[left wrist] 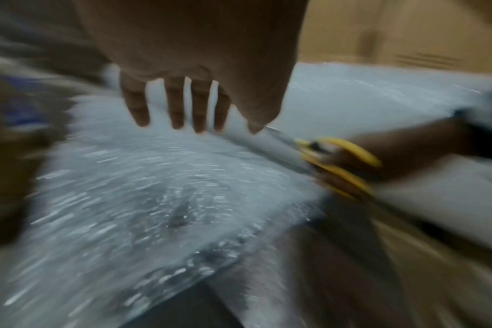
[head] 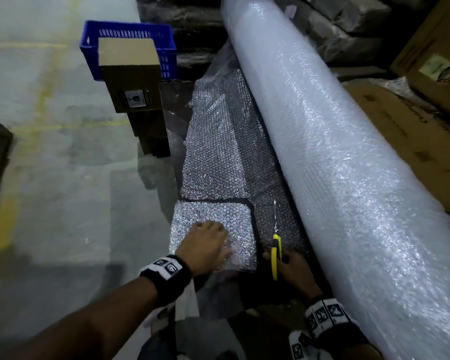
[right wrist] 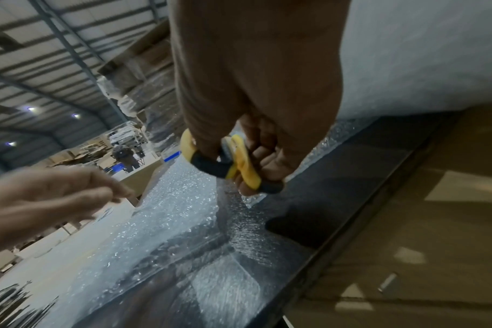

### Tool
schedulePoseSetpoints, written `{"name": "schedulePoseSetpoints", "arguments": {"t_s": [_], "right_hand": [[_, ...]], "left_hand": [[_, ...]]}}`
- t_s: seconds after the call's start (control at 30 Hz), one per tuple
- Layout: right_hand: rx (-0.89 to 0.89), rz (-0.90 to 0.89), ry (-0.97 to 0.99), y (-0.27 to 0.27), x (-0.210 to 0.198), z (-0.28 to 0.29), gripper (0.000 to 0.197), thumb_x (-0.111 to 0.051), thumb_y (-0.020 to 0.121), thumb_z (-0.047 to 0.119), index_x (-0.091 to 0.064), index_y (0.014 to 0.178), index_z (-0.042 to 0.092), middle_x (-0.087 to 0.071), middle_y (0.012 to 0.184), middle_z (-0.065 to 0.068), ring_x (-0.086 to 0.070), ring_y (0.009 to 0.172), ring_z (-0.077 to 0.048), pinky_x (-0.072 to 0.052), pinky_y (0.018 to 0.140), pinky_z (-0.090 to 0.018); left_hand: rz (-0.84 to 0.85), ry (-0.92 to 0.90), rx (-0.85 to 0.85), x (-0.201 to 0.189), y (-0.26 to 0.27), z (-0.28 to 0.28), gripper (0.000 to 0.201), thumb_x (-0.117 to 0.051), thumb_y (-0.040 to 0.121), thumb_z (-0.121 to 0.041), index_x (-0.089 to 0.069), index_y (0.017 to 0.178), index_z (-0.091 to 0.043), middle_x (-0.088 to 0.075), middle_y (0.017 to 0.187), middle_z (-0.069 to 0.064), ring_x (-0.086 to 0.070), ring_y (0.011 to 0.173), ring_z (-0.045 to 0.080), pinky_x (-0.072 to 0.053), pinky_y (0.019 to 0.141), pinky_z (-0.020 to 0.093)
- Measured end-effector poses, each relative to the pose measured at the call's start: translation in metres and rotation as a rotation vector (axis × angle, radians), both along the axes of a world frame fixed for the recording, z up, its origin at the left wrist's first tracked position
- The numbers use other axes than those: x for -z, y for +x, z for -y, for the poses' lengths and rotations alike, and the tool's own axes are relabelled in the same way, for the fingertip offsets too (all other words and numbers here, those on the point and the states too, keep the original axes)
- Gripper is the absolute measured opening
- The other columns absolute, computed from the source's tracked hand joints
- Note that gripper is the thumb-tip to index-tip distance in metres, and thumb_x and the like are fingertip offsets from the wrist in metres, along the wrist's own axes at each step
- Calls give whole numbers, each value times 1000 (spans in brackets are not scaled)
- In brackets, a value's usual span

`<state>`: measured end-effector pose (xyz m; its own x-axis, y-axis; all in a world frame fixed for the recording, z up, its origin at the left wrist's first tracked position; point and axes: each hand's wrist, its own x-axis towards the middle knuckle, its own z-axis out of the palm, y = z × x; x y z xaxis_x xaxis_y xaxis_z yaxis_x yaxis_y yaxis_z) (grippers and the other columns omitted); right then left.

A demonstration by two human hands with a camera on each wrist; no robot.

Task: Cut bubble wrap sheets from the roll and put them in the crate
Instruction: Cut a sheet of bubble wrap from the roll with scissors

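A: While the big roll (head: pixel 330 141) lies along the right side, running from near to far, the unrolled strip (head: pixel 218 141) is spread flat at its left, touching its base.

B: Noted. And the crate?

A: Blue crate (head: pixel 130 45) at the far left, well apart from the hands, with a tall cardboard box (head: pixel 133 79) standing in front of it. I cannot tell what is inside.

B: Step in hand?

A: One squarish sheet (head: pixel 213 224) at the near end looks cut free; a dark gap runs along its far and right edges. My reading: cutting is finished and pick-up is beginning.

B: Hands?

A: Left hand (head: pixel 205 245) is over the sheet, fingers straight and a little spread, gripping nothing; the wrist view is blurred, so I cannot tell whether it is touching. Right hand (head: pixel 294 268) is just right of the sheet, fingers curled through the yellow scissors (head: pixel 276 245), blades together, pointing far.

B: Next move?

A: Probably gather the sheet by an edge and carry it far-left to the crate, past the box. It looks light and floppy, so a pinch should do, scissors kept clear.
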<state>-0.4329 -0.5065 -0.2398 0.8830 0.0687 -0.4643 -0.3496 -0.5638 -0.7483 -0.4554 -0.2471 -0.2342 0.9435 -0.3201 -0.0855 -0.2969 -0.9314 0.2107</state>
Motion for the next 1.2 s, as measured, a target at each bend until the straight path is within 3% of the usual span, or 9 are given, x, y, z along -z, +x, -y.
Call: {"name": "schedulePoseSetpoints", "arguments": {"t_s": [0.17, 0.27, 0.37, 0.5, 0.67, 0.87, 0.93, 1.03, 1.2], "right_hand": [[54, 125, -227, -12, -9, 3, 39, -79, 81, 44, -66, 56, 16, -63, 51, 3, -58, 54, -6, -42, 54, -23], [86, 141, -349, -20, -13, 1, 50, -73, 83, 54, -63, 51, 16, -60, 49, 4, -60, 57, -10, -43, 55, -24], [172, 69, -448, -30, -6, -6, 57, -58, 91, 62, -69, 62, 13, -68, 65, -5, -67, 76, -26, -44, 66, -31], [368, 22, -411, -49, 0, -26, 62, -53, 96, 55, -58, 53, 11, -63, 62, -13, -65, 77, -34, -36, 66, -30], [550, -50, -418, -81, 9, -67, 62, -45, 100, 54, -72, 68, 8, -71, 82, -24, -67, 88, -40, -41, 67, -34], [647, -92, -428, -114, 21, -104, 80, -37, 91, 70, -60, 48, 7, -57, 45, -7, -65, 58, -28, -48, 61, -36], [638, -102, -452, -116, 20, -119, 70, -42, 98, 60, -58, 54, 8, -57, 52, -7, -67, 69, -35, -39, 62, -33], [648, -59, -501, -117, 21, -139, 57, -45, 101, 50, -68, 94, -2, -70, 89, -21, -68, 93, -39, -43, 71, -36], [705, -3, -542, -115, 30, -175, 59, -51, 92, 57, -68, 73, 4, -69, 76, -21, -68, 81, -40, -47, 67, -36]], "left_hand": [[-236, -236, -732, 16, 13, -63, 66, -60, 93, -49, -38, 141, -10, -38, 145, 15, -38, 131, 37, -39, 103, 51], [-402, -418, -882, 37, 26, -84, 91, -71, 86, -53, -29, 145, 1, -42, 146, 23, -43, 131, 40, -39, 104, 44], [-530, -613, -951, 61, 40, -92, 83, -76, 85, -45, -40, 140, 6, -55, 136, 23, -54, 123, 38, -43, 95, 35], [-646, -760, -931, 87, 45, -103, 46, -83, 76, -43, -68, 88, -2, -75, 90, 16, -71, 85, 31, -53, 70, 35], [-735, -844, -890, 84, 56, -115, 38, -87, 76, -30, -58, 74, -6, -67, 72, 11, -60, 61, 21, -46, 58, 29], [-687, -902, -653, 42, 60, -123, 23, -78, 85, -16, -59, 89, -4, -55, 70, 8, -52, 57, 19, -44, 49, 26], [-677, -936, -571, 30, 61, -123, 22, -74, 88, -13, -62, 100, 1, -62, 77, 10, -58, 64, 21, -49, 55, 29], [-607, -957, -457, 13, 59, -129, 24, -72, 87, -11, -59, 98, 7, -59, 75, 12, -53, 63, 19, -44, 57, 31], [-474, -1109, -326, -23, 58, -158, 38, -75, 73, -26, -66, 100, -2, -73, 89, 18, -63, 73, 21, -54, 71, 44]]}}
